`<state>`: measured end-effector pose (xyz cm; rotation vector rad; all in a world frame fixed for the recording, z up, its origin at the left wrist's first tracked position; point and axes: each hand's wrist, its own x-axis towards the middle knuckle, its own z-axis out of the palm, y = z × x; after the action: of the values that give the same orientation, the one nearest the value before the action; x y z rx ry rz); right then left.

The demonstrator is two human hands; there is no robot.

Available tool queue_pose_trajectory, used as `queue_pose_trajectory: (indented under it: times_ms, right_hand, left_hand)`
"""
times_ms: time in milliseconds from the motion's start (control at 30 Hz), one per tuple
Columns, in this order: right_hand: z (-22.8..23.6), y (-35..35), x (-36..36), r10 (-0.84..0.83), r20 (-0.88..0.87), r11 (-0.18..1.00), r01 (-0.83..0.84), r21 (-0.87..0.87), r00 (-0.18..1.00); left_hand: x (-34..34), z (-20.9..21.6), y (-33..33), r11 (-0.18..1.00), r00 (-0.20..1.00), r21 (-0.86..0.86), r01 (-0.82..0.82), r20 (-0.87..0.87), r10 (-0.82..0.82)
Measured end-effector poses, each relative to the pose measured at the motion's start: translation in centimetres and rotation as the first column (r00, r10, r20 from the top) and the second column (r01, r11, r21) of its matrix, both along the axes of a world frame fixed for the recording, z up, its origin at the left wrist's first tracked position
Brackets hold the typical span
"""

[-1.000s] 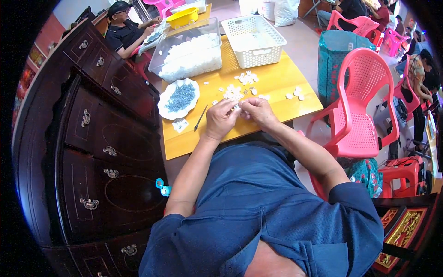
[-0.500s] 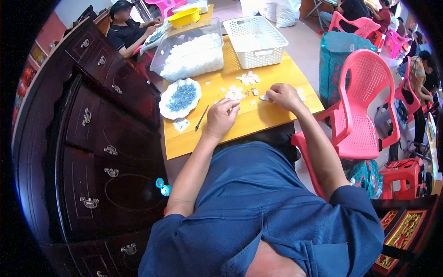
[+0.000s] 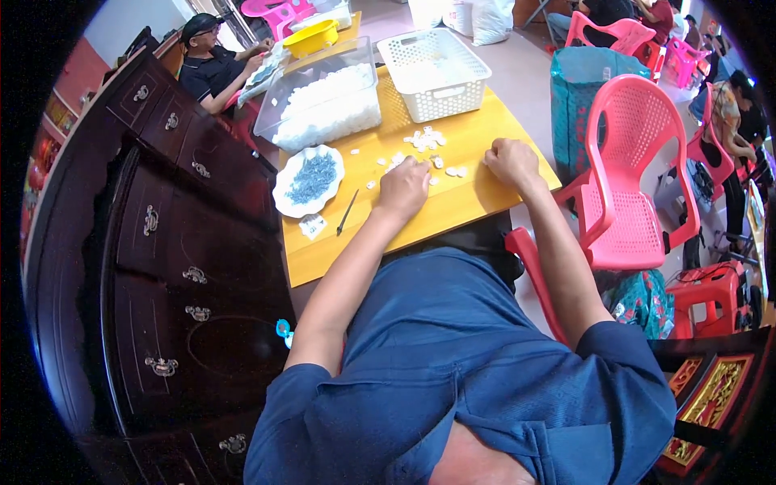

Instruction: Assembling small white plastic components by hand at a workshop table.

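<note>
Here, small white pieces on the yellow tabletop.
Rounded, they lie scattered between and beyond left hand and right hand (both curled; whether holding anything, cannot tell).

Between the forearms, the tabletop gives passage at its front; farther in, white pieces, then a clear bin and white basket obstruct.

pink chair, dark wooden cabinet
</note>
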<state>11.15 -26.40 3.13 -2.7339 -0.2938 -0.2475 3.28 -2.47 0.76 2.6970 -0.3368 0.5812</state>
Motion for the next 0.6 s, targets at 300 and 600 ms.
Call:
queue_pose_trajectory:
  times_ms: [300,600]
  right_hand:
    - [-0.6,1.1,-0.3,0.053,0.249,0.991,-0.081,0.103,0.967]
    - [-2.2,6.5,-3.6,0.38,0.331,0.873,-0.453,0.179,0.864]
  left_hand:
    - [-0.1,-0.1,-0.4,1.0,0.999,0.008,-0.017,0.031,0.016]
    - [-4.5,0.3,0.0,1.0,0.998,-0.004,0.019,0.067,-0.019]
